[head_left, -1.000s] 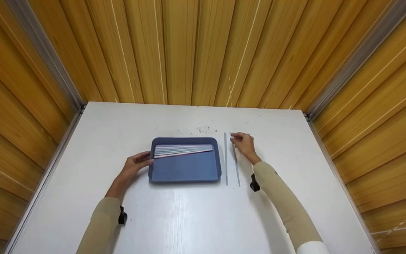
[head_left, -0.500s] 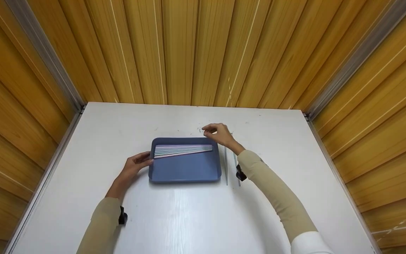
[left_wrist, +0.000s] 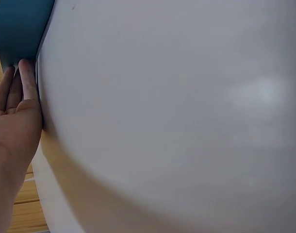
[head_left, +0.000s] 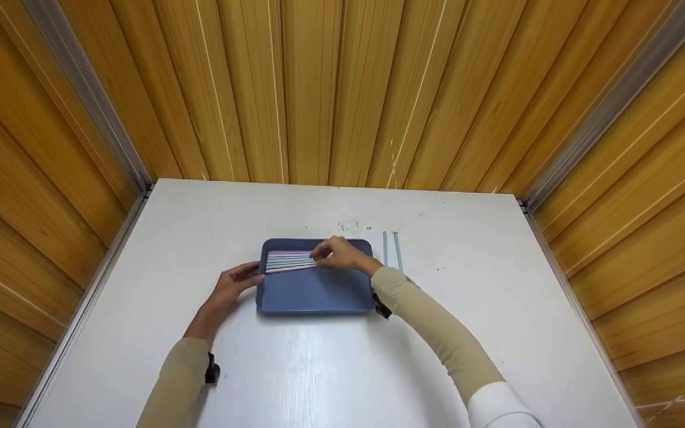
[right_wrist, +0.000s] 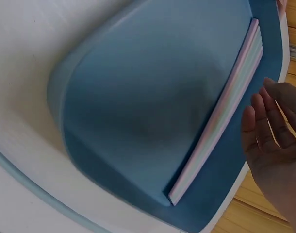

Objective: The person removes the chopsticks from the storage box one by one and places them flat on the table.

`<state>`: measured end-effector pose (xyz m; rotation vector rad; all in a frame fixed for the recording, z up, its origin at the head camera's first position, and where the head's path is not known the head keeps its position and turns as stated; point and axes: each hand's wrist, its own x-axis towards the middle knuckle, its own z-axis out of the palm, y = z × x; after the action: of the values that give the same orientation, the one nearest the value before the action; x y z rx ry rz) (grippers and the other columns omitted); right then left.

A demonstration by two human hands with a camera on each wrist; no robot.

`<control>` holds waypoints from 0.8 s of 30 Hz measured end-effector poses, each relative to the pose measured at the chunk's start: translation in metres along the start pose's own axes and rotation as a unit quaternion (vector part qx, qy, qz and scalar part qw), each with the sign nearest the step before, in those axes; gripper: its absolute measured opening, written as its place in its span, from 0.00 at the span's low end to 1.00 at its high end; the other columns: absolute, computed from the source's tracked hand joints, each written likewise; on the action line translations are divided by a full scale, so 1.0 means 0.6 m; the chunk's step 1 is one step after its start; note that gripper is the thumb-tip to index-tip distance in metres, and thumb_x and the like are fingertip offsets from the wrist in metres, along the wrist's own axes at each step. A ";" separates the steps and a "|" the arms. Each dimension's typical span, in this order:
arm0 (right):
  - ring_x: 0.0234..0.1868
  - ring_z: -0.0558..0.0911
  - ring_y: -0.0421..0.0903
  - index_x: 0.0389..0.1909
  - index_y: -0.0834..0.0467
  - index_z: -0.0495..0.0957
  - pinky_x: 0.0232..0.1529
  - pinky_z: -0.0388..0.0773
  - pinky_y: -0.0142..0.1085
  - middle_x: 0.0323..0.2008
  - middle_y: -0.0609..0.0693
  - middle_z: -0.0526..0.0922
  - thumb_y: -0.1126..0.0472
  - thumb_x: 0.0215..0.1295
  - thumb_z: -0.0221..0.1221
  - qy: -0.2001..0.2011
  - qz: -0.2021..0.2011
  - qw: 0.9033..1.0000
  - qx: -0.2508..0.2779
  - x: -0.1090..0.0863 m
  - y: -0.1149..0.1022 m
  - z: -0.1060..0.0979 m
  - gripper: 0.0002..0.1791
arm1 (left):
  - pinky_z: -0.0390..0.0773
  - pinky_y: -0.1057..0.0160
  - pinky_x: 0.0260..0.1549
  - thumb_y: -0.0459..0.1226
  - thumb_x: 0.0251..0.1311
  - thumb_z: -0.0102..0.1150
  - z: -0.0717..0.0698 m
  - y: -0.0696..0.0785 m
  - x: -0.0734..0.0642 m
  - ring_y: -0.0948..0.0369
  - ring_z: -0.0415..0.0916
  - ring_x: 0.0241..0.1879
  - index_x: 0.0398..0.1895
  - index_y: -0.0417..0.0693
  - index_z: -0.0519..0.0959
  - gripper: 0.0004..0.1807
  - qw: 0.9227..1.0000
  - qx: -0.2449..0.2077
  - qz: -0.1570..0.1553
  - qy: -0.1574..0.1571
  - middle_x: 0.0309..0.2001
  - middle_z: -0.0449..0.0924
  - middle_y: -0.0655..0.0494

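Note:
A shallow blue tray (head_left: 319, 297) lies on the white table, with a row of several pastel straws (head_left: 289, 261) along its far side. Over the right part of that row hovers my right hand (head_left: 342, 254), its fingers loosely bent. In the right wrist view this hand (right_wrist: 279, 131) shows nothing between fingers and thumb, and the straws (right_wrist: 218, 114) lie beside it on the tray floor. My left hand (head_left: 235, 284) touches the tray's left wall. Its fingers (left_wrist: 27, 80) reach fairly straight to the tray's outer side in the left wrist view.
Two light blue straws (head_left: 385, 249) lie apart on the table, right of the tray, partly hidden by my right arm. Dark marks (head_left: 348, 226) spot the table behind the tray. Wood-patterned walls (head_left: 307, 89) rise at the back and both sides.
My right hand has moved left from the two loose blue straws, over the tray's far right corner, to above the row inside. My left hand stays at the tray. The head view has shifted slightly.

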<state>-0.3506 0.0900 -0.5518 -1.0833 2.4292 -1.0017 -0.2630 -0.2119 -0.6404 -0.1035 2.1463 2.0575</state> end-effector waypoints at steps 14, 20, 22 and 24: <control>0.47 0.86 0.57 0.47 0.69 0.85 0.53 0.86 0.42 0.44 0.63 0.84 0.76 0.60 0.67 -0.005 -0.044 0.994 -0.096 0.014 0.023 0.070 0.14 | 0.77 0.68 0.63 0.37 0.64 0.69 0.006 0.004 -0.006 0.49 0.71 0.71 0.70 0.39 0.72 0.32 1.000 0.004 -0.017 0.011 0.70 0.73 0.39; 0.49 0.85 0.55 0.51 0.66 0.85 0.55 0.84 0.42 0.46 0.61 0.83 0.72 0.65 0.65 -0.029 -0.023 0.990 -0.134 0.020 0.017 0.070 0.14 | 0.75 0.61 0.67 0.37 0.64 0.69 0.005 0.001 -0.005 0.48 0.69 0.72 0.71 0.42 0.72 0.33 1.000 0.001 -0.026 0.012 0.71 0.72 0.41; 0.49 0.85 0.55 0.50 0.65 0.86 0.55 0.84 0.42 0.46 0.60 0.83 0.71 0.65 0.65 -0.037 -0.025 0.987 -0.156 0.022 0.014 0.068 0.13 | 0.77 0.63 0.65 0.37 0.64 0.70 0.006 -0.001 -0.004 0.49 0.70 0.71 0.71 0.42 0.73 0.32 1.000 -0.003 -0.024 0.014 0.71 0.73 0.42; 0.49 0.85 0.54 0.49 0.64 0.86 0.55 0.84 0.43 0.46 0.59 0.83 0.71 0.65 0.66 -0.043 -0.035 0.983 -0.176 0.026 0.012 0.065 0.13 | 0.78 0.66 0.63 0.37 0.63 0.71 0.006 -0.003 -0.002 0.49 0.71 0.71 0.70 0.42 0.74 0.32 1.000 -0.004 -0.021 0.017 0.70 0.74 0.41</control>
<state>-0.3448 0.0633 -0.5847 -1.3003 2.5722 -0.5392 -0.2611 -0.2083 -0.6421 -0.1841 2.1376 2.0564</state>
